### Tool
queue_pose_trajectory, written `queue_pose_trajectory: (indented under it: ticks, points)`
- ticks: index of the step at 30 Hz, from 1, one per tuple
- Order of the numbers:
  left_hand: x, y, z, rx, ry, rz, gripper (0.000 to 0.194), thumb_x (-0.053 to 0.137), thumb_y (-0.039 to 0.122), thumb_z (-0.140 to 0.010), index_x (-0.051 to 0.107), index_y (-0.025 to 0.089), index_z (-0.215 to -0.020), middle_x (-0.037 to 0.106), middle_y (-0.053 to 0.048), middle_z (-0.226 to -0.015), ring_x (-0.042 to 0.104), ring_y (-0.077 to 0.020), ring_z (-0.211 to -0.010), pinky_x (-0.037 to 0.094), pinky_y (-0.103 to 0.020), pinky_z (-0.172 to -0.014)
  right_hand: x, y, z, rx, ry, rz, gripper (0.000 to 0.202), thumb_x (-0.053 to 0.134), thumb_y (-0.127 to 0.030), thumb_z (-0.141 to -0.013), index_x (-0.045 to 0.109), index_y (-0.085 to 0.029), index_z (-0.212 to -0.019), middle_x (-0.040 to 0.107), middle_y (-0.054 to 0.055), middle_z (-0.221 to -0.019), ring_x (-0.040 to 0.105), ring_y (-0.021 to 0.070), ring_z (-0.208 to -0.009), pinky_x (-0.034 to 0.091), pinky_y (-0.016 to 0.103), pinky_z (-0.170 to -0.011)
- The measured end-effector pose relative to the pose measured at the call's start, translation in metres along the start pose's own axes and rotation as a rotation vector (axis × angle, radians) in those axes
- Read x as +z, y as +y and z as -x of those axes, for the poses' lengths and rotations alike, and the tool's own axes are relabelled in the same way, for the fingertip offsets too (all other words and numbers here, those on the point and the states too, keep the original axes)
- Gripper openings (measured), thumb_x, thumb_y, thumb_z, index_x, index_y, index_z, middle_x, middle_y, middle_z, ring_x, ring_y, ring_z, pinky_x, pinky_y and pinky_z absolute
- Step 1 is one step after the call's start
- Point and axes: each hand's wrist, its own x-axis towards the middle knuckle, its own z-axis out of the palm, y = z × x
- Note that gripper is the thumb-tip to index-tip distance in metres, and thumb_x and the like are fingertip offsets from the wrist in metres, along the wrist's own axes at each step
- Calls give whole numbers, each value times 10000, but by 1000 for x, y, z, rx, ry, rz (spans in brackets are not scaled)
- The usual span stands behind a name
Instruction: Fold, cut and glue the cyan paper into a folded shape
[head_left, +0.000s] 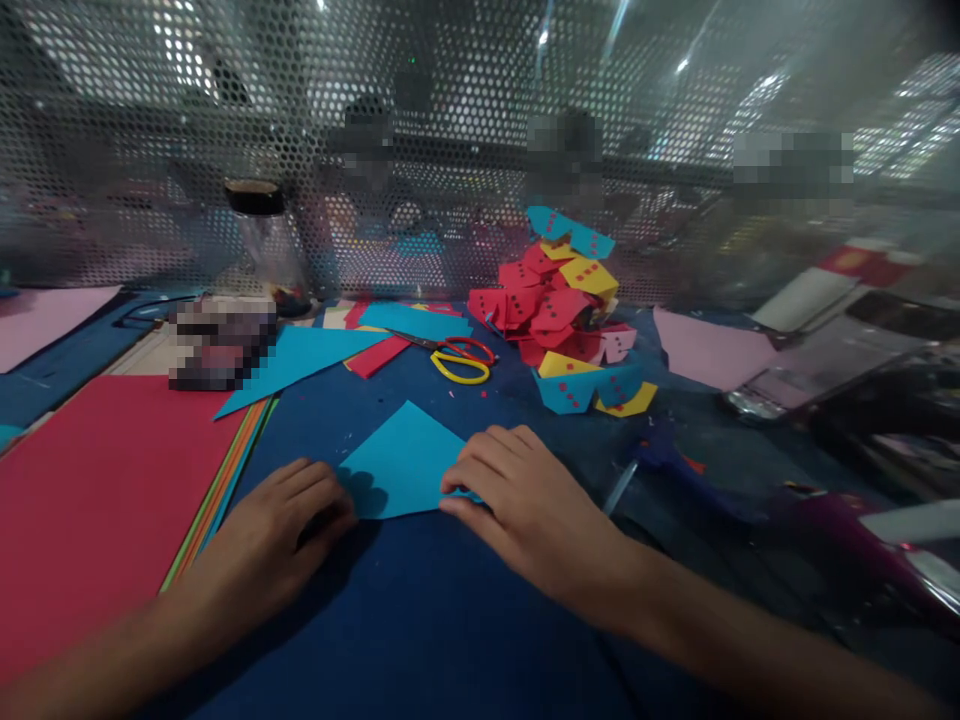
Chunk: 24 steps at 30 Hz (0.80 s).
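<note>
Blue paper, folded to a point at its far end [409,460], lies on the dark blue surface [420,620] in the middle of the scene, between the two hands. The right hand [517,500] is closed in a pinch on its right corner, thumb below and fingers above. The left hand [281,520] is loosely curled, a gap between thumb and fingers, at the paper's left corner; whether it grips or only touches there, I cannot tell. On the far side lie scissors [435,346] with red and yellow handles, their blades by blue and red paper strips. Far right of these rises a heap of folded red, yellow and blue pieces [551,315] marked with dots. A stack of coloured paper [97,490], red on top, fills the left. To the right are a pink sheet [705,347] and a blue glue gun [694,475]; a perforated screen [472,80] stands at the far edge
</note>
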Motion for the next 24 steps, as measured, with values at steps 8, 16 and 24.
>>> queue_pose_trajectory:
  ticks: [8,16,24]
  points:
    - [1,1,0,30,43,-36,259,484,341,-1040,623,233,-849,633,-14,-831,592,-191,-787,484,-304,-691,21,5,20,11,14,-20,51,629,-227,-988,647,-186,-964,683,29,-966,547,200,-872,311,338,-770]
    - [0,2,0,20,23,-21,238,495,324,-1038,618,233,-856,628,-14,-843,586,-190,-803,480,-307,-709,32,9,21,55,-48,-82,124,575,-243,-1022,650,-190,-939,695,24,-958,575,193,-894,345,339,-778]
    - [0,3,-1,-13,45,-8,209,524,302,-1014,614,233,-839,624,-6,-819,586,-193,-789,471,-315,-705,29,7,18,159,-111,-124,130,582,-252,-1016,666,-198,-933,682,30,-978,581,186,-901,394,346,-793]
